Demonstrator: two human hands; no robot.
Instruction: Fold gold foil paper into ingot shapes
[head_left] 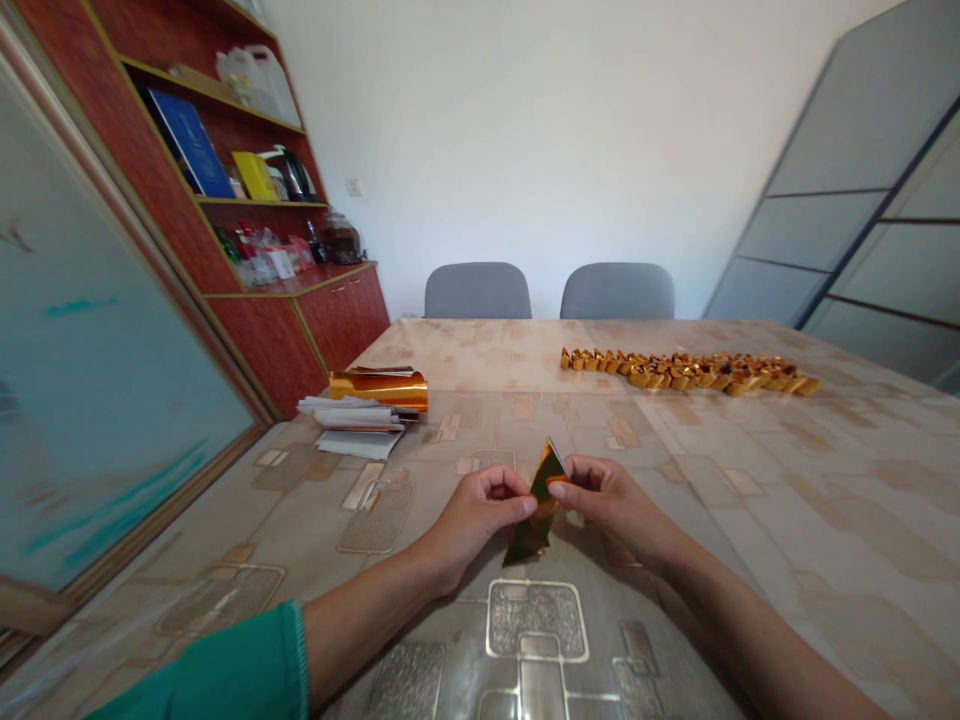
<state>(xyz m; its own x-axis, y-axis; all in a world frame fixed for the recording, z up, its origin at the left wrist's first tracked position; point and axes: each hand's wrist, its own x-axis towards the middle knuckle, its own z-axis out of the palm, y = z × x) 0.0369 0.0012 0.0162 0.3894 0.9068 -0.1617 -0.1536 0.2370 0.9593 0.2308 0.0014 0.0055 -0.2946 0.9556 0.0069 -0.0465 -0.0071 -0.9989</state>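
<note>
**Both hands pinch a folded gold sheet above the worktop**

The left hand is curled nearly closed, its thumb and fingertips pressed together on the left edge of a folded gold foil sheet. The right hand meets it from the other side, thumb and forefinger nipped on the same sheet near its upper half, the other fingers curled in. The two hands sit just beside each other, with the sheet between them.

The gold foil sheet is a narrow, pointed shape held close over the near middle of the worktop. Its long axis runs nearly upright, leaning a little: the sharp tip points up and away from the person, and the broader lower end hangs down toward the person, at or just over the patterned surface.

Farther back on the right lies a long row of folded gold pieces, well apart from the hands. To the left rear are a roll of gold foil and, touching it, a stack of white paper.
</note>
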